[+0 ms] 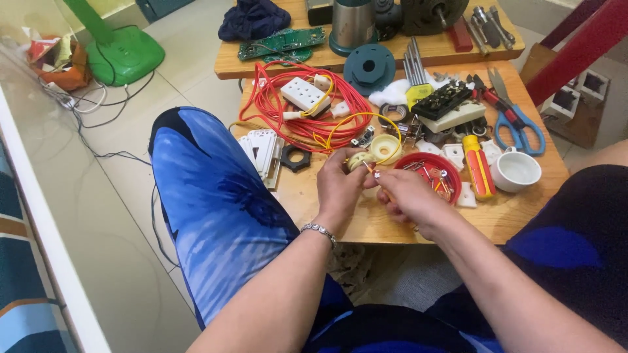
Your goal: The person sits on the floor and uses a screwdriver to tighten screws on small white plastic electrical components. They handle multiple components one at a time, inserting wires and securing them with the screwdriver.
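I see my left hand [338, 186] gripping a small cream round part [359, 160] at the near edge of the wooden table [366, 225], my right hand [411, 196] touching it with a thin tool. Just right of the part sits a red bowl [428, 171] of screws; behind it lies coiled red cable [297, 121]; a white cup [515, 171] stands further right.

I am wearing blue-and-black patterned shorts [216, 216], bare forearms, and a silver chain bracelet [319, 231] circling my left wrist.
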